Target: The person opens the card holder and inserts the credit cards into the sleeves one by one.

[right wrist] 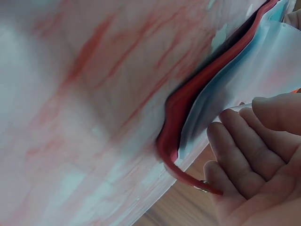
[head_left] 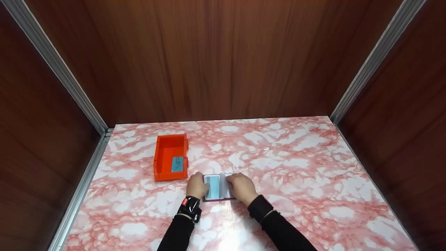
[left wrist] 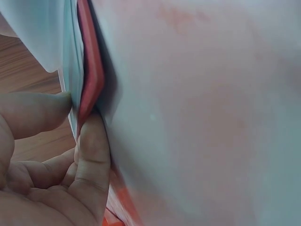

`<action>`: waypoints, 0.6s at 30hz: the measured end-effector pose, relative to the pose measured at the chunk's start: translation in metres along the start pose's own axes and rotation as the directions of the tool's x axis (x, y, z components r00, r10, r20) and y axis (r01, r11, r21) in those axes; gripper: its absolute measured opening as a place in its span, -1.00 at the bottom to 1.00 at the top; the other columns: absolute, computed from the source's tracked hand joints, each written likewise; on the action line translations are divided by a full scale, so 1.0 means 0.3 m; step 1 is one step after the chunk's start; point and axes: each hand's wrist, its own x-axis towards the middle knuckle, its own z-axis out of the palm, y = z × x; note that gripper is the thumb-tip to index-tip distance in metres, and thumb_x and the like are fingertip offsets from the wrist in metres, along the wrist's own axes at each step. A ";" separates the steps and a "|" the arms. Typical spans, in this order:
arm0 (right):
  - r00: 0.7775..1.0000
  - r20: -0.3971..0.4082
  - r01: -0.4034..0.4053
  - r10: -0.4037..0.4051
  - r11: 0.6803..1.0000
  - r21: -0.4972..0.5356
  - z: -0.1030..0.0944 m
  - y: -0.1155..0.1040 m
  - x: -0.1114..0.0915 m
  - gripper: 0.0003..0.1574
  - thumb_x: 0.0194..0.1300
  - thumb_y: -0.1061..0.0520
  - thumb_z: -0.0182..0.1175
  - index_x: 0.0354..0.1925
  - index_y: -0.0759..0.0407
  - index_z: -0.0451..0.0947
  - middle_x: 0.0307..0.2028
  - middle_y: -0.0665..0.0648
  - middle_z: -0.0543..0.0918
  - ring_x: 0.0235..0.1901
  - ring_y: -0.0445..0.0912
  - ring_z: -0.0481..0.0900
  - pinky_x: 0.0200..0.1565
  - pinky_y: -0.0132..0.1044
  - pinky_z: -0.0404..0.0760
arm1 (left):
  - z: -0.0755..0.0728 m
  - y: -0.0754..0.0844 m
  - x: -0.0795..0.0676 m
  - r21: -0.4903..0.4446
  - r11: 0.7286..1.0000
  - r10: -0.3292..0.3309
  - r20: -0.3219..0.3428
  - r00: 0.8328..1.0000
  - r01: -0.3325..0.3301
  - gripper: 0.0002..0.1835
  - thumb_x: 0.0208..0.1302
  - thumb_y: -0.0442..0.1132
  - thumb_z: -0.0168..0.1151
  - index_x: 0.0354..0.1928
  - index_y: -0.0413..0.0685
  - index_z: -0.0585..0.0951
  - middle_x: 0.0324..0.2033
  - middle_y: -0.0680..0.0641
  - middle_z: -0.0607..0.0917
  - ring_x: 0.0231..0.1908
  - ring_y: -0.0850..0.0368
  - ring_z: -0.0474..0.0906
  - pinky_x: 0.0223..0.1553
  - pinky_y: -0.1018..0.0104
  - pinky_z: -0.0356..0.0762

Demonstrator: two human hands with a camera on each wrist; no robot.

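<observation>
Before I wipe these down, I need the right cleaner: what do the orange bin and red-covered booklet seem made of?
Orange bin: probably molded plastic, fairly matte, given its even color and stiff, clean-edged walls.
Red-covered booklet: cover perhaps leather or imitation leather, smooth, judging by its bending strap; inner sleeve likely thin, smooth plastic, being translucent.

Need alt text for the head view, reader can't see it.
A left hand grips one side of a small open booklet with a translucent leaf, a right hand at its other side, on a red-and-white marbled tabletop. Farther back to the left, an orange bin holds a blue card marked VIP.
</observation>
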 end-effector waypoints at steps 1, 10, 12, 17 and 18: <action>1.000 0.004 0.002 -0.002 1.000 0.000 0.001 -0.003 0.001 -0.91 0.18 0.30 0.32 -0.29 0.18 0.68 -0.36 0.12 0.70 -0.29 0.06 0.66 -0.23 -0.09 0.63 | 0.000 0.000 0.000 0.000 1.000 -0.001 0.002 1.000 0.001 -0.74 -0.01 -0.39 0.37 -0.29 -0.37 0.54 -0.42 -0.24 0.59 -0.29 -0.24 0.57 -0.15 -0.10 0.52; 0.999 0.047 0.016 -0.018 0.999 0.041 0.012 -0.027 0.008 -0.75 0.12 0.33 0.31 -0.17 0.18 0.68 -0.26 0.15 0.71 -0.19 0.06 0.66 -0.13 -0.09 0.63 | 0.000 0.000 -0.001 0.003 1.000 0.011 -0.007 1.000 -0.011 -0.74 -0.02 -0.38 0.41 -0.31 -0.35 0.53 -0.43 -0.24 0.60 -0.30 -0.24 0.58 -0.16 -0.09 0.52; 0.999 0.035 0.038 -0.039 0.998 0.040 0.020 -0.029 0.009 -0.76 0.13 0.31 0.31 -0.18 0.18 0.68 -0.26 0.13 0.71 -0.19 0.05 0.66 -0.12 -0.11 0.62 | 0.000 0.000 0.000 0.002 1.000 0.017 -0.013 1.000 -0.017 -0.74 -0.03 -0.39 0.41 -0.33 -0.34 0.53 -0.43 -0.24 0.59 -0.30 -0.25 0.57 -0.17 -0.10 0.52; 0.998 0.005 0.069 -0.069 0.997 0.039 0.037 -0.033 0.009 -0.79 0.11 0.29 0.34 -0.21 0.19 0.67 -0.30 0.12 0.70 -0.22 0.06 0.64 -0.12 -0.12 0.61 | 0.001 -0.003 0.001 0.004 1.000 0.023 -0.013 1.000 -0.023 -0.75 -0.04 -0.39 0.40 -0.34 -0.33 0.53 -0.44 -0.23 0.59 -0.31 -0.25 0.57 -0.17 -0.10 0.51; 0.997 0.002 0.071 -0.071 0.997 0.040 0.038 -0.034 0.009 -0.79 0.10 0.29 0.34 -0.21 0.19 0.67 -0.30 0.13 0.69 -0.22 0.06 0.64 -0.12 -0.11 0.60 | 0.001 -0.004 0.001 0.005 1.000 0.022 -0.011 1.000 -0.022 -0.75 -0.04 -0.39 0.40 -0.34 -0.33 0.53 -0.43 -0.23 0.59 -0.30 -0.25 0.57 -0.17 -0.10 0.51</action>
